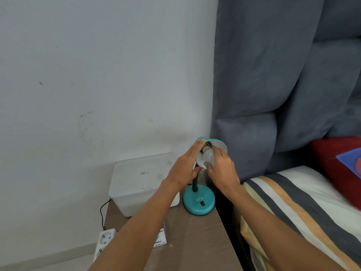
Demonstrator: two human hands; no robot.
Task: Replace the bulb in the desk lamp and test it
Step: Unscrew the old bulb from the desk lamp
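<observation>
Right of the translucent box [136,184], the left hand [185,165] presses straight fingers on the shade [219,146] while the right hand [222,167] curls round the half-hidden bulb [208,154] inside, the teal desk lamp [199,202] standing near the nightstand [195,241]'s right edge.

Plastic box [140,184] on the nightstand [195,235] — striped bedding [293,194] beside it

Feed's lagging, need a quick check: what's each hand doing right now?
Left hand: open, flat against the lamp shade.
Right hand: gripping the bulb.
</observation>
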